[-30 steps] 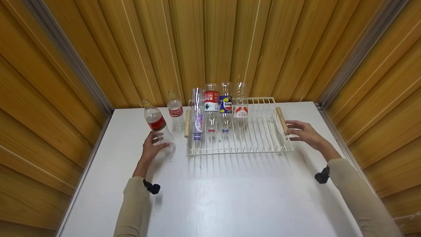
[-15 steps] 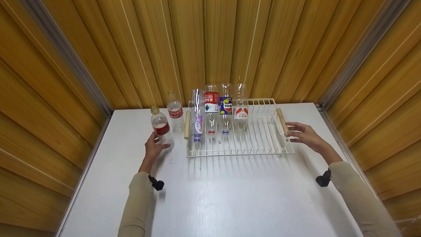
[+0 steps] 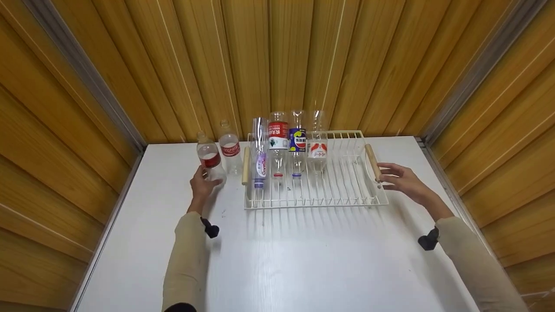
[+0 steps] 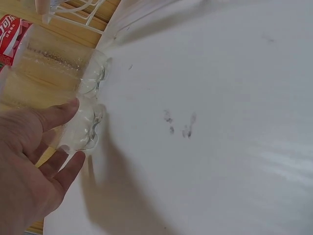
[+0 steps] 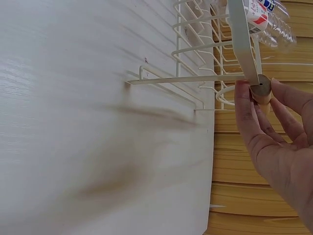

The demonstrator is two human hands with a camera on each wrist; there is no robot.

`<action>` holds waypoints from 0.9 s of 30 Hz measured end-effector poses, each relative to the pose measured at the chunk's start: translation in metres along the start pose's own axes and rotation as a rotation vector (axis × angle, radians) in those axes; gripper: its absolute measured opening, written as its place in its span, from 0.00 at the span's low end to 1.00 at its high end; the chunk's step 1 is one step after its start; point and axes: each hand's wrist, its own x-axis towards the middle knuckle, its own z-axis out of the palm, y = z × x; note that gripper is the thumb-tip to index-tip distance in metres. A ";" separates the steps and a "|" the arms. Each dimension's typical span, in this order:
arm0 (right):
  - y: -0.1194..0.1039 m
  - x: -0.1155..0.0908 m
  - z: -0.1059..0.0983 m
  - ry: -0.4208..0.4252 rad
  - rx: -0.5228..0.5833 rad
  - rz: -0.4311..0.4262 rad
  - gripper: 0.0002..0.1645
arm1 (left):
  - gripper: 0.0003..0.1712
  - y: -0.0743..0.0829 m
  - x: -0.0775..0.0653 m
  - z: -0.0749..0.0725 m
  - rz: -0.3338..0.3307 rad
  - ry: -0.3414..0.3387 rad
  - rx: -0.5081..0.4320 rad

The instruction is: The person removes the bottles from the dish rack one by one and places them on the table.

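Observation:
In the head view my left hand point(image 3: 202, 185) grips the lower part of a clear plastic bottle point(image 3: 217, 173) with a red label. In the left wrist view its thumb and fingers lie around the bottle's base, at the tabletop. A second red-labelled bottle point(image 3: 234, 162) stands upright right beside it. On the other side, my right hand point(image 3: 403, 182) holds the wooden handle point(image 5: 262, 90) of a white wire dish rack point(image 3: 314, 208). Upside down in the rack's left half are the purple-labelled bottle point(image 3: 261, 164), red-and-white-labelled bottle point(image 3: 278, 138), blue-labelled bottle point(image 3: 297, 141) and white-and-red-labelled bottle point(image 3: 318, 150).
The white table point(image 3: 303, 260) reaches back to a wood-panelled wall point(image 3: 247, 60), with panelled walls at both sides as well. Another wooden handle point(image 3: 246, 166) is on the rack's left end, close to the standing bottles. Small dark marks point(image 4: 181, 127) show on the tabletop.
My left hand has brought its bottle from a tilt to upright and moved it back, close against the other standing bottle. My right hand stays at the rack's handle.

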 end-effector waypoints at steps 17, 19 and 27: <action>0.001 0.001 0.005 -0.004 -0.007 0.025 0.42 | 0.44 -0.001 0.015 -0.005 -0.039 -0.013 -0.021; -0.001 0.001 0.004 -0.004 -0.013 0.030 0.43 | 0.44 0.000 0.017 -0.003 -0.042 -0.021 -0.018; -0.003 0.000 0.001 0.016 -0.015 0.026 0.42 | 0.42 0.006 0.021 0.004 -0.006 -0.041 -0.002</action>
